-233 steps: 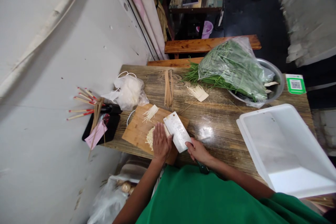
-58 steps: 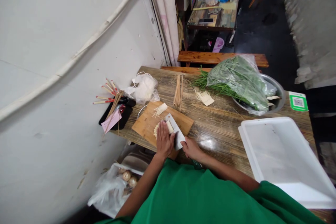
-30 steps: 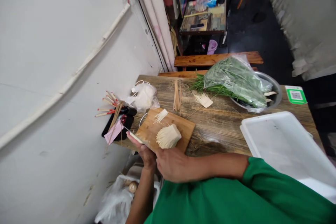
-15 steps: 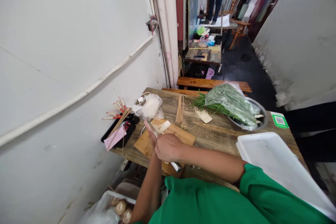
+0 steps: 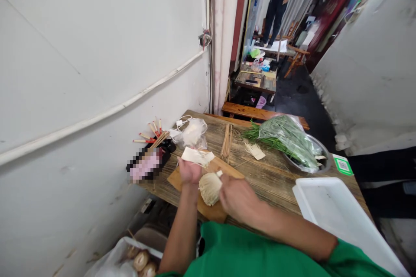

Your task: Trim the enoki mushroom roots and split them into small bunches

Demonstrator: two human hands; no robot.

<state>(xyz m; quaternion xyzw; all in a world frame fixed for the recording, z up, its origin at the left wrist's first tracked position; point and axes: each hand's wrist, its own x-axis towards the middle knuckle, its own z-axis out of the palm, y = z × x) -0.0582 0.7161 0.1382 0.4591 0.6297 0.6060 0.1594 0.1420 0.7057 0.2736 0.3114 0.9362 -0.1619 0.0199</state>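
Observation:
My left hand (image 5: 190, 173) is turned palm up over the cutting board, holding a flat pale slice of enoki mushroom (image 5: 197, 156) at its fingers. My right hand (image 5: 238, 197) is closed at the right side of a fanned enoki bunch (image 5: 209, 188), apparently gripping it near its base; the fingertips are partly hidden. Beneath both hands lies the wooden cutting board (image 5: 227, 168). Another enoki piece (image 5: 255, 150) rests on the table beyond it, near a row of thin wooden skewers (image 5: 226, 140). No knife shows now.
A metal bowl (image 5: 327, 156) holds bagged green chives (image 5: 286, 136). At right is a white plastic tray (image 5: 312, 199). A clear bag (image 5: 194, 133) and red-tipped sticks (image 5: 152, 132) stand by the left wall. Mushrooms (image 5: 142, 259) sit low at left. A person (image 5: 276, 8) stands far back.
My hands were together over a knife and enoki on the board. They have moved apart, the left showing a flat slice, the right beside the bunch. The knife has gone from sight.

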